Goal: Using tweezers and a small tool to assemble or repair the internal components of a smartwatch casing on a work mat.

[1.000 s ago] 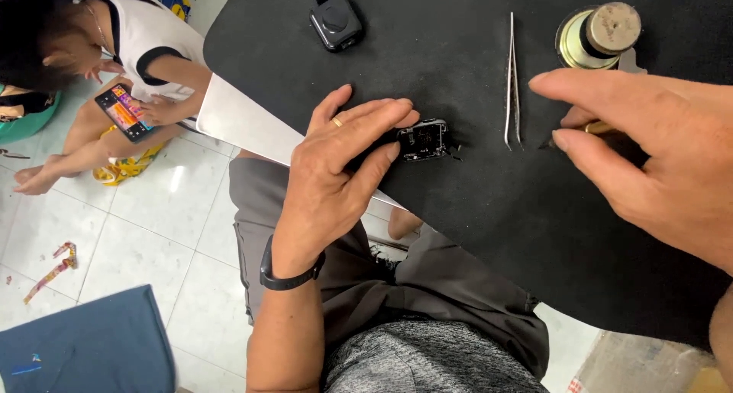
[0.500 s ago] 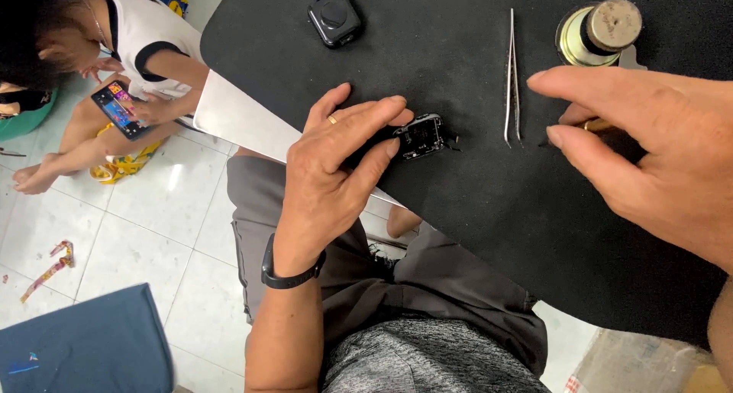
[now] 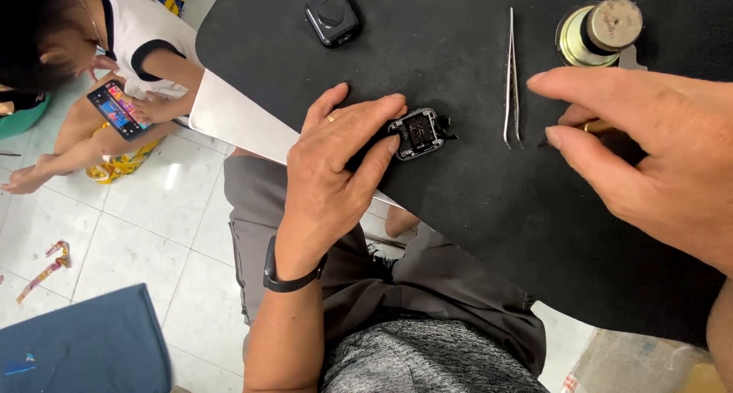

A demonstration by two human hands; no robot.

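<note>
Head view, left hand (image 3: 328, 183) flat, pinning opened key fob (image 3: 416, 133)

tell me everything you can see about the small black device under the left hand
The small black device is a squarish, rounded-corner case, apparently plastic or metal, lying flat with its open side up, so tiny inner parts show inside a pale rim. A short black stub sticks out on its right side. It rests on the black mat near the table's front edge, left of the tweezers. The left hand pins it with its fingertips; the right hand is apart.
</note>
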